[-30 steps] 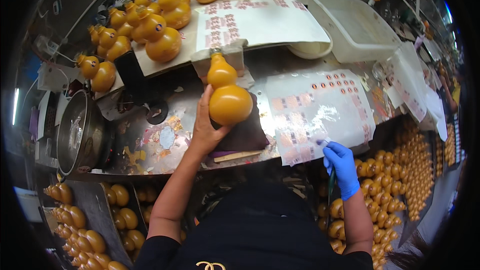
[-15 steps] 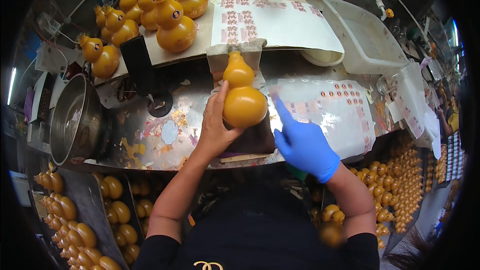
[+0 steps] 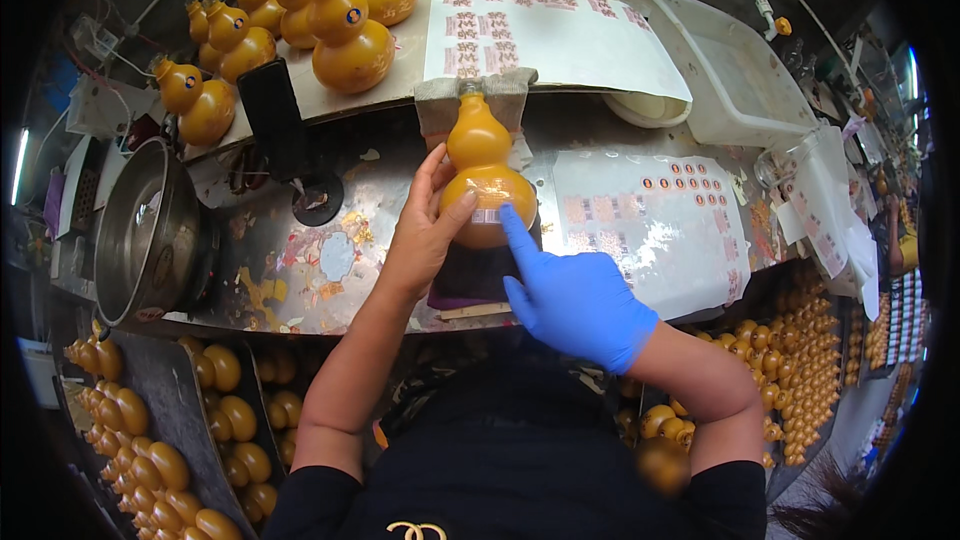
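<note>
A glossy yellow-brown gourd-shaped bottle [image 3: 478,140] lies in front of me, its neck on a grey cloth pad [image 3: 437,105]. My bare left hand [image 3: 425,225] grips the left side of its lower bulb, thumb across the front. On that bulb sits a small pale, clear-edged decal [image 3: 487,216]. In a blue glove, my right hand [image 3: 580,302] presses its stretched index fingertip at the decal's right end; the thumb stands apart and the other fingers are partly hidden. To the right lies a decal sheet [image 3: 640,240] with small red round and pale rectangular prints.
Several finished gourd bottles [image 3: 352,50] stand on the raised shelf, near a large white print sheet [image 3: 560,50]. A metal basin [image 3: 140,230] and a phone on a stand [image 3: 272,120] are left. A white plastic tub [image 3: 740,70] is at right. Racks of gourds [image 3: 150,460] flank me below.
My right hand has moved left from the decal sheet onto the bottle, where a decal now shows on the lower bulb. My left thumb has shifted up onto the bulb's front.
</note>
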A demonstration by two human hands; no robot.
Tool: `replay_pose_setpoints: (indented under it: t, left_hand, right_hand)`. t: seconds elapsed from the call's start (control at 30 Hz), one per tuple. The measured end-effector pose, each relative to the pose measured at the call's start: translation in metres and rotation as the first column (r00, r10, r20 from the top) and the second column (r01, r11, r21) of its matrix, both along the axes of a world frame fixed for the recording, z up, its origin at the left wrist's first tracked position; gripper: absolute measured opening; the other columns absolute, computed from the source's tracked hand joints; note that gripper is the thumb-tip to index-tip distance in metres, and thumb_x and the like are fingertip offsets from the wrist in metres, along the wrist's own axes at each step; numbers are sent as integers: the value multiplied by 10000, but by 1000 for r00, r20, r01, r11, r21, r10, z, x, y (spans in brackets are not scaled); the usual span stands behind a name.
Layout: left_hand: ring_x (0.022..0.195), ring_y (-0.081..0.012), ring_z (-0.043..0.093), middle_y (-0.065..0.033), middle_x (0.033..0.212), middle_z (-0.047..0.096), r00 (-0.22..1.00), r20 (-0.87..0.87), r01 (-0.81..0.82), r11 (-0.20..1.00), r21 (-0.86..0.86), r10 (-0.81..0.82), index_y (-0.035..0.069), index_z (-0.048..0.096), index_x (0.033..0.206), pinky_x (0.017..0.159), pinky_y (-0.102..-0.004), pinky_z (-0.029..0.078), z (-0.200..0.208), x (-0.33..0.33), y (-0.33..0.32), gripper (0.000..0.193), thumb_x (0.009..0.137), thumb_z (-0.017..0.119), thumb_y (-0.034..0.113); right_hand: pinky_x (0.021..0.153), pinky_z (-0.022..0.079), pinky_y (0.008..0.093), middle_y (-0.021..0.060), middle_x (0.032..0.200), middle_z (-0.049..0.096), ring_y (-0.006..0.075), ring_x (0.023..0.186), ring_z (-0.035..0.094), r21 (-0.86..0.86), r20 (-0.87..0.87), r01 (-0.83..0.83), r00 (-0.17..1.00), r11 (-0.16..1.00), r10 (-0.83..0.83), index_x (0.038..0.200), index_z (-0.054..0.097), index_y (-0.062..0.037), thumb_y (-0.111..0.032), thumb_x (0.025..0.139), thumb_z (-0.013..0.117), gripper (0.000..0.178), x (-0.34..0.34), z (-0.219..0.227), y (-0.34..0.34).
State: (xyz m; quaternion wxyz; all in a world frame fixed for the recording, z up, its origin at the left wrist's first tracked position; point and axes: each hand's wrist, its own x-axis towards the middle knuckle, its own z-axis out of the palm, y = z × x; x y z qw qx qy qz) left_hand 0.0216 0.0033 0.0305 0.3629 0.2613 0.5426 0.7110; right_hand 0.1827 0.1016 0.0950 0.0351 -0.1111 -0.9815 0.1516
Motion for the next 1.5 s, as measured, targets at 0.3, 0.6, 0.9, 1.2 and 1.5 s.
replay_pose_setpoints:
  t: [0.3, 0.6, 0.9, 1.2, 1.5]
  left_hand:
    - [1313, -235, 393, -175, 1423, 370, 991, -78, 111, 994, -18, -112, 11, 152, 1492, 1086, -342, 314, -4, -3, -7, 832, 871, 686, 156]
    - [1283, -207, 424, -148, 1403, 412, 991, -78, 108, 994, -12, -108, -36, 208, 1478, 1068, -318, 333, -6, -2, -12, 824, 873, 693, 245]
    - [1310, -222, 389, -167, 1436, 369, 989, -102, 101, 992, -81, -109, -31, 184, 1484, 1081, -321, 313, 3, 2, -12, 836, 881, 683, 262]
    - [1351, -232, 325, -158, 1484, 287, 993, -88, 80, 997, 3, -80, -32, 152, 1487, 1106, -328, 269, -13, 5, -9, 850, 881, 682, 240]
    - [1300, -206, 396, -147, 1421, 383, 996, -31, 87, 996, -31, -88, -39, 177, 1481, 1079, -315, 317, -1, 7, -9, 817, 883, 677, 205]
  right_hand:
    - [603, 448, 237, 21, 757, 585, 79, 642, 526, -817, 154, 295, 940, 496, -306, 1363, 479, -50, -530, 822, 671, 749, -27, -34, 53]
    - [624, 438, 210, 4, 826, 596, 56, 666, 509, -900, 139, 219, 964, 378, -226, 1387, 445, -60, -451, 859, 660, 691, -29, -52, 55]
    - [613, 436, 200, 9, 807, 580, 57, 646, 508, -964, 212, 223, 974, 143, -84, 1412, 407, -37, -500, 889, 606, 727, -28, -64, 68]
    - [550, 429, 192, -7, 776, 577, 46, 615, 527, -908, 95, 183, 966, 377, -239, 1253, 537, -28, -425, 927, 575, 515, -31, -61, 54]
    - [653, 455, 226, 14, 863, 592, 69, 685, 521, -927, 177, 217, 972, 304, -155, 1409, 423, -66, -507, 871, 628, 725, -30, -56, 61]
